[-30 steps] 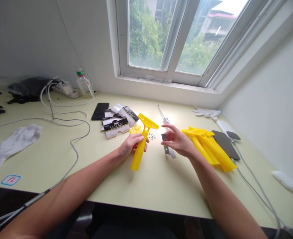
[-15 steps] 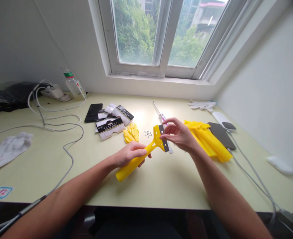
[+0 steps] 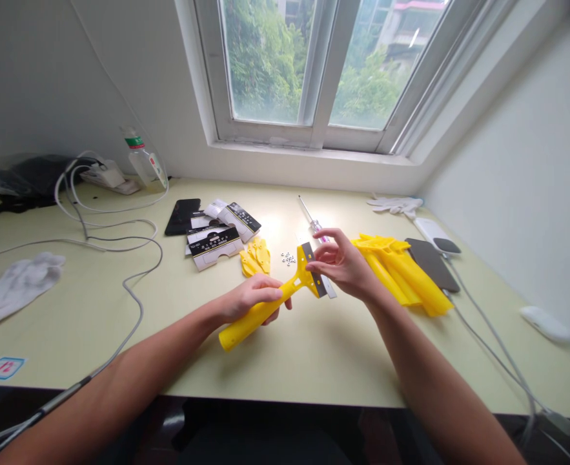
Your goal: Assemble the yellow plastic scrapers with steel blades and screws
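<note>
Scraper (image 3: 252, 321), yellow, held above table (image 3: 343, 365); left hand (image 3: 246, 298) wrapped round handle, head angled toward right hand (image 3: 340, 266). Right thumb and fingertips pinch dark blade (image 3: 319, 283) against head. Step in hand apparently seating blade. Next move likely calls for matching holes, steady hold, small metal pieces (image 3: 288, 258) close by.
</note>
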### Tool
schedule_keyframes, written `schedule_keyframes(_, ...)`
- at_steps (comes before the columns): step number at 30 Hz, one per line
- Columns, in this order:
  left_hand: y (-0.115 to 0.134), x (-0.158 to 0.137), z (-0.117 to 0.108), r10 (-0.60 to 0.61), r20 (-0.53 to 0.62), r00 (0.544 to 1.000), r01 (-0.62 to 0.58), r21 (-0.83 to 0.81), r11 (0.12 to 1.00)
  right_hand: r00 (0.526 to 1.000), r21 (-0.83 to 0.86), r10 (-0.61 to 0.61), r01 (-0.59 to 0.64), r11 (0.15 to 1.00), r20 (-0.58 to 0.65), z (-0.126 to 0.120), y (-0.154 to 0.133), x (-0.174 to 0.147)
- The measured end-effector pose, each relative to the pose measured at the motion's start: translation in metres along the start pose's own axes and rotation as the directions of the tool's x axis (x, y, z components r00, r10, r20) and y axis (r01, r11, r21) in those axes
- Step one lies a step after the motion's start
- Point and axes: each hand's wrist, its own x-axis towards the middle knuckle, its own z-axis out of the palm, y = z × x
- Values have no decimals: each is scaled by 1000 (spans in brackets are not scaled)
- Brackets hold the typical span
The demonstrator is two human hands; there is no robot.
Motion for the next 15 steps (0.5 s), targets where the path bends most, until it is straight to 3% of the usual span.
schedule_keyframes(4,2,-1,2,21,-20,1000,-22,-51,998,1000,35,26,-25,999,-17,5,-5,-1)
schedule_keyframes(8,3,0,2,20,-34,999,-24,-101,995,999,-32,-5,3,999,-53,7,-3,-2)
schedule_keyframes(12,1,1,2,18,-34,999,-22,-105,994,998,-96,-66,64,993,-22,6,-1,-3)
schedule_keyframes(15,0,0,2,25,-29,999,-29,-138,990,999,-59,-38,39,997,20,5,-6,-4)
